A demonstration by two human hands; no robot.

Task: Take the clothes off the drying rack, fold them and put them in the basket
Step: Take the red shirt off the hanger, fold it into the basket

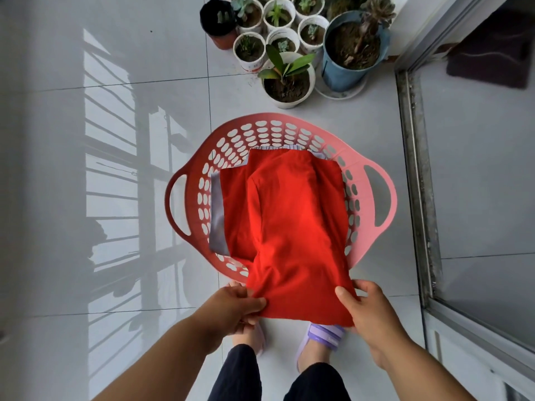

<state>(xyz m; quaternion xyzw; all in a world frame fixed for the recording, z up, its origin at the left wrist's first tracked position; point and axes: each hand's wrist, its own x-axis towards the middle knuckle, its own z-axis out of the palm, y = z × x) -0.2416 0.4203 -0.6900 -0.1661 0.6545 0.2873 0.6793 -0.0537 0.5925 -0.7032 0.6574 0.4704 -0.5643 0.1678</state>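
— Nearest the lens?
— Dark trouser legs (235, 377) at 6 o'clock, feet in lilac sandals (325, 337) just beyond, on the tiled floor (72, 256).
— And the hands?
— Apart, both clamped on the near edge of the red garment (292, 227): left hand (234, 306) at the cloth's 7 o'clock corner, thumb on top, fingers tucked beneath; right hand (373, 311) at the 5 o'clock corner, gripping likewise.
— Whereabouts of the garment?
— Folded, stretched from the hands across the near rim of the pink basket (379, 198), far end lying inside, on top of a lilac garment (217, 215) showing at 9 and 12 o'clock.
— Basket itself?
— On the floor at mid-frame, wall full of oval holes, 2 loop handles (176, 204) at 3 and 9 o'clock.
— Around it?
— At 12 o'clock, potted plants (286, 79) in a cluster, with 1 blue pot (353, 44) on a white saucer (335, 94) at 1 o'clock. Down the 3 o'clock side, sliding-door track (417, 183).
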